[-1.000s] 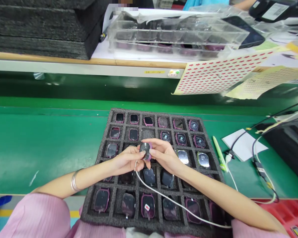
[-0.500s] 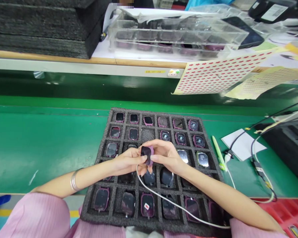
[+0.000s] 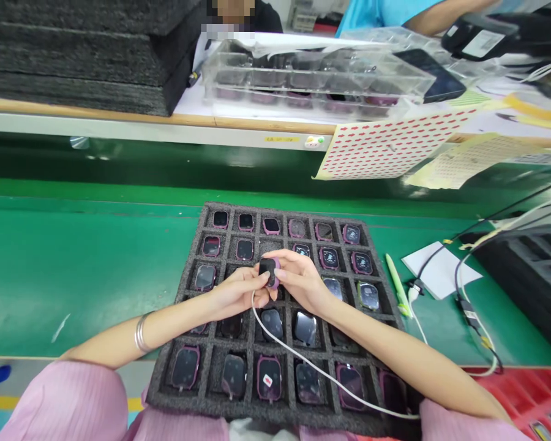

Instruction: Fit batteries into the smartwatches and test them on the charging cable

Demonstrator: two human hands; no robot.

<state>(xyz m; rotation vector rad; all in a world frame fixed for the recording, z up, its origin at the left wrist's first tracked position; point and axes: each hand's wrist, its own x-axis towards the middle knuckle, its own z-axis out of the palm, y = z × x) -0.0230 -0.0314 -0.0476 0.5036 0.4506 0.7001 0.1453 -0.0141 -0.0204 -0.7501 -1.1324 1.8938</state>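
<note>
Between both hands, above the foam tray (image 3: 205, 392), is a purple-edged smartwatch body (image 3: 267, 267) with a dark screen. My left hand (image 3: 242, 289) pinches its lower left side, thumb on the screen. On the right side, my right hand (image 3: 302, 279) grips the purple edge between thumb and fingers. A white cable (image 3: 319, 375) rises from the tray's near right to my left fingers; its end is hidden behind the hand and watch. Many compartments hold other watch bodies, some lit, such as a lit one (image 3: 329, 258), and one with a red-arrow sticker (image 3: 269, 380).
Right of the tray lie a green pen (image 3: 397, 285), white paper (image 3: 441, 269) and cables with connectors (image 3: 468, 313). A shelf ahead carries stacked black foam (image 3: 73, 67), clear plastic trays (image 3: 316, 82) and a phone (image 3: 434, 75). Arrow-sticker sheets (image 3: 386, 144) hang over its edge.
My hands have risen slightly with the watch, both still gripping it. The camera view has shifted a little, and more of a person in blue shows behind the shelf.
</note>
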